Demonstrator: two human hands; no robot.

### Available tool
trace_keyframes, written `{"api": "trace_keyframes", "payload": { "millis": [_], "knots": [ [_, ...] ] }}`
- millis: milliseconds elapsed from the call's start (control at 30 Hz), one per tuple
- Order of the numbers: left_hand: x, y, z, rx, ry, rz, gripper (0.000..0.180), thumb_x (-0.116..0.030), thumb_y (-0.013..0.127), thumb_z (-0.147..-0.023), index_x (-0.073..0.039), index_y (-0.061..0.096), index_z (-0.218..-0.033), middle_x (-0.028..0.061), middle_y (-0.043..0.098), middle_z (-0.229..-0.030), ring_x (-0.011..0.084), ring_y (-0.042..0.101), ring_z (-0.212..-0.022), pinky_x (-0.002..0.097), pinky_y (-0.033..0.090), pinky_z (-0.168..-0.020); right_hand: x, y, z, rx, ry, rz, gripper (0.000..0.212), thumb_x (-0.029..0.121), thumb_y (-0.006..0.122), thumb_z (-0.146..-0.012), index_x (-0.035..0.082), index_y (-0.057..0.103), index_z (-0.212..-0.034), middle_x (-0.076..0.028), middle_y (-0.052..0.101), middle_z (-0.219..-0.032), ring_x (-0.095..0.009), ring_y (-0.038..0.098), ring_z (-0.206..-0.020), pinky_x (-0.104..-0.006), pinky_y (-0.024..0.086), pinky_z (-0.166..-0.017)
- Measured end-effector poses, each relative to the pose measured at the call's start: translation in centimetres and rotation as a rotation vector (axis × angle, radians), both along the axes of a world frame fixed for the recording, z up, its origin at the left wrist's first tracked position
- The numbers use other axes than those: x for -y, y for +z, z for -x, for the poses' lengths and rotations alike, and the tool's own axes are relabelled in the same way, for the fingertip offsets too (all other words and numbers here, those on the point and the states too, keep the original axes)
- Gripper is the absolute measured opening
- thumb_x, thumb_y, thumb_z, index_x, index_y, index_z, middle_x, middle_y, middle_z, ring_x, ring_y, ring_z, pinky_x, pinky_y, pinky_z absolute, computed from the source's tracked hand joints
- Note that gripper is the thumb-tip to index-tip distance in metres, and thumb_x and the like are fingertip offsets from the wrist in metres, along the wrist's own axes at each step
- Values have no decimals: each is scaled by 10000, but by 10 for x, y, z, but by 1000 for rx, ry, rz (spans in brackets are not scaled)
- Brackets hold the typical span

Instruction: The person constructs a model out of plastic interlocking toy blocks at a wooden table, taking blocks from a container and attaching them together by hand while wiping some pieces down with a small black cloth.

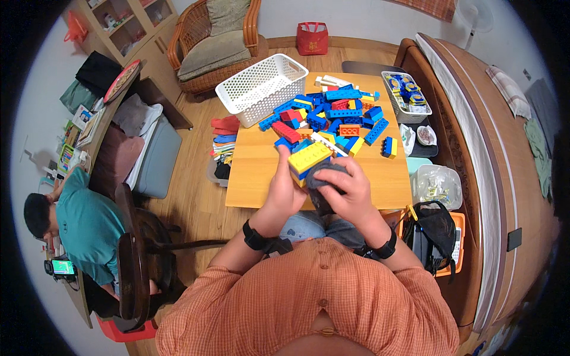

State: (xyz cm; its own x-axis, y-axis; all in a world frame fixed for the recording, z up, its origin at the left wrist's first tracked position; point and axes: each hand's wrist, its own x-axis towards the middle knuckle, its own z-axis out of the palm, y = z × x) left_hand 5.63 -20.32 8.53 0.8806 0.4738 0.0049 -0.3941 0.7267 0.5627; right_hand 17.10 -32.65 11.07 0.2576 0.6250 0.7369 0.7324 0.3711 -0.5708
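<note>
Above the near edge of the wooden table, my left hand is closed around a block of joined toy bricks, yellow on top with blue and other colours below. My right hand grips a dark grey cloth and presses it against the block's near right side. Part of the block is hidden by the cloth and fingers. Just beyond my hands lies a heap of toy bricks, mostly blue with red, yellow, orange and white ones. A small blue and yellow brick piece sits apart at the right.
A white perforated basket stands at the table's far left corner. Right of the table are a basket of packets, a clear plastic box and a bed. At the left, a person in a teal shirt sits at a desk.
</note>
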Motion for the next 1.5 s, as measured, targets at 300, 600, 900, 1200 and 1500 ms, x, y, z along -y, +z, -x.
{"api": "trace_keyframes", "payload": {
  "millis": [300,600,900,1200,1500],
  "knots": [
    [-5,6,32,55,114,-517,885,-522,727,-861,-10,358,-1482,118,502,-1435,244,495,-1323,386,399,-1107,-2,10,-12,-129,-128,17,260,29,736,-763,79,734,-1018,-138,647,-978,-292,640,-919,-363,530,-807],
    [-18,20,36,-186,22,-719,978,43,893,-639,-11,385,-1473,77,420,-1450,193,432,-1359,348,380,-1137,0,55,-13,111,244,341,202,142,737,-800,119,729,-1000,-106,630,-922,-301,637,-861,-387,530,-750],
    [-35,14,36,-22,-171,-666,894,-479,745,-856,24,348,-1481,198,440,-1491,368,490,-1343,448,399,-1120,-17,37,-62,-8,53,291,185,122,729,-832,42,725,-998,-119,667,-933,-278,648,-859,-365,525,-774],
    [-55,-15,2,74,198,-145,694,-530,308,-1033,54,468,-1372,177,572,-1353,302,571,-1227,435,407,-1098,-45,3,-30,-355,210,261,218,131,777,-821,22,711,-998,-107,667,-925,-246,640,-885,-338,508,-804],
    [-50,-21,-17,-287,213,-382,449,-299,398,-1078,-64,412,-1461,67,550,-1311,169,565,-1172,317,481,-969,-54,-7,-43,-21,57,211,248,101,766,-763,94,748,-1011,-145,644,-953,-305,650,-840,-363,538,-740]
  ]
}}
